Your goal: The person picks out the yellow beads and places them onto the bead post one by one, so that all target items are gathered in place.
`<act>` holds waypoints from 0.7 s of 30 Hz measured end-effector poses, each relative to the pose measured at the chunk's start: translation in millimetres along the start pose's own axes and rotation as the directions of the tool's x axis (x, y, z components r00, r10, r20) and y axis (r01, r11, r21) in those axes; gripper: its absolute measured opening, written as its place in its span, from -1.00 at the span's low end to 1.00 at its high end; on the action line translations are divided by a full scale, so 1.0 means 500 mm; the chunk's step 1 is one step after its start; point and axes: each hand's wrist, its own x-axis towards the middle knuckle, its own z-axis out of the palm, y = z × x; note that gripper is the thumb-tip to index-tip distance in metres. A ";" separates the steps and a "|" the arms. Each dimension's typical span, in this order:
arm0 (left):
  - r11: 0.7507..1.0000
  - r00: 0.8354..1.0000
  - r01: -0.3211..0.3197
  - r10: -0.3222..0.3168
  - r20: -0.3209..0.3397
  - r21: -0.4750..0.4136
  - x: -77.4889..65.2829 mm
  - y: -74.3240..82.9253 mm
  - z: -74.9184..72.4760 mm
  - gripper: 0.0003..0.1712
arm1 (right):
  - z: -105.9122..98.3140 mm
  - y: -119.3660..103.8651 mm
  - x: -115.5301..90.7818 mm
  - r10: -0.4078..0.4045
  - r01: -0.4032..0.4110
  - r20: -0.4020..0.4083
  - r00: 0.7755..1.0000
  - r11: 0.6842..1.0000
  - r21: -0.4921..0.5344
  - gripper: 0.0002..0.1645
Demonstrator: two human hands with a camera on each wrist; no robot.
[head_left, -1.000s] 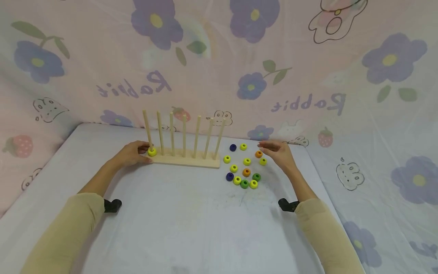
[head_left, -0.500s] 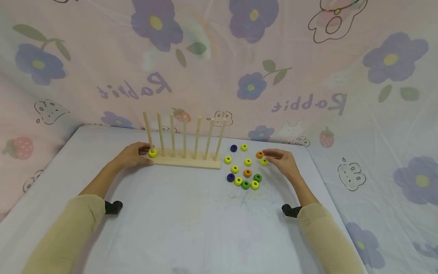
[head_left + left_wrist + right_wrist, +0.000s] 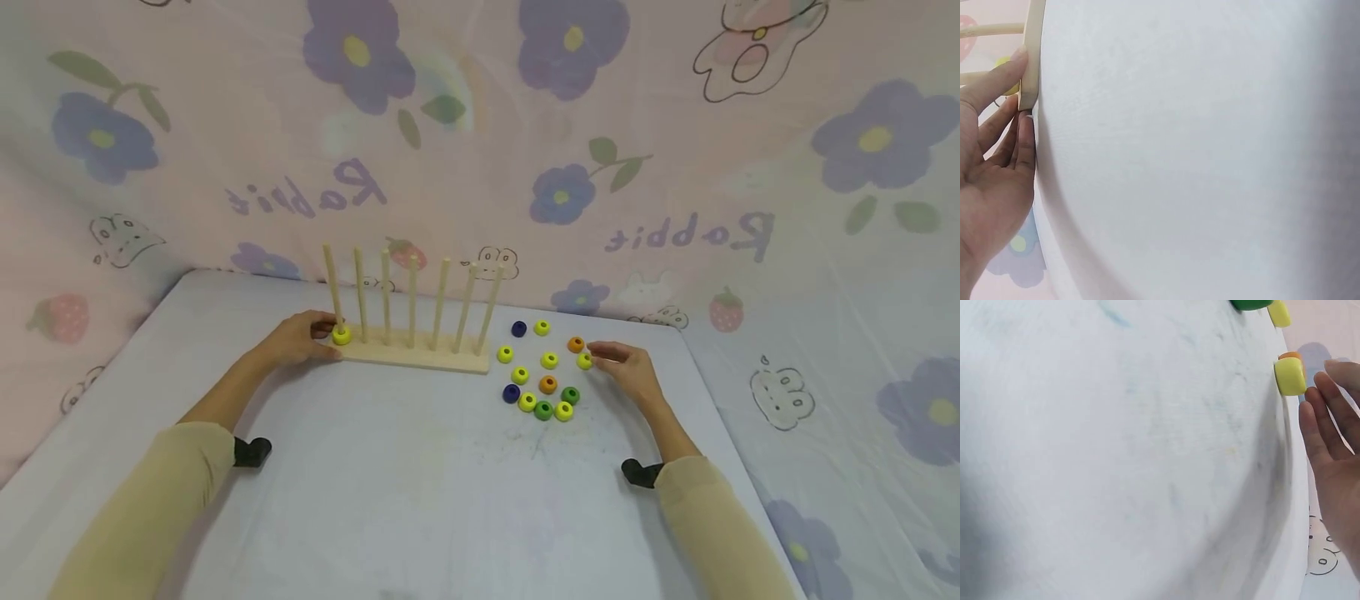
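A wooden rack (image 3: pixel 412 359) with a row of upright pegs stands toward the back of the table, left of centre. One yellow bead (image 3: pixel 342 335) sits at the foot of its leftmost peg. My left hand (image 3: pixel 300 337) grips the left end of the base, thumb on the near side; the left wrist view shows the thumb (image 3: pixel 999 81) against the wood. To the right, my right hand (image 3: pixel 633 371) reaches beside a yellow bead (image 3: pixel 584 361) with extended fingers. In the right wrist view the fingertips are right by that bead (image 3: pixel 1290 376); whether they touch it I cannot tell.
Several loose beads lie right of the rack, among them an orange bead (image 3: pixel 576 344), a dark blue bead (image 3: pixel 512 393) and a green bead (image 3: pixel 543 410). A patterned cloth (image 3: pixel 480 150) hangs behind the white table (image 3: pixel 420 500).
My right hand has moved down and toward me, from above the orange bead to beside the yellow one. My left hand keeps its hold on the rack. The head view has shifted slightly.
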 end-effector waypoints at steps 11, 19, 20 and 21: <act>1.000 1.000 -0.012 0.012 0.004 -0.017 -0.004 -0.001 -0.006 -0.10 | 0.014 0.022 0.009 0.096 -0.096 0.060 0.994 0.995 -0.013 -0.59; 0.999 0.999 -0.034 0.034 -0.004 -0.027 0.005 -0.013 0.001 -0.11 | 0.017 0.029 0.011 0.109 -0.104 0.082 0.991 0.993 -0.063 -0.49; 0.999 0.999 -0.032 0.032 -0.004 -0.026 0.007 -0.013 0.002 -0.11 | 0.017 0.030 0.010 0.108 -0.103 0.081 0.991 0.992 -0.066 -0.48; 0.999 1.000 -0.030 0.030 -0.004 -0.025 0.008 -0.012 0.002 -0.11 | 0.018 0.030 0.009 0.103 -0.097 0.081 0.991 0.993 -0.074 -0.48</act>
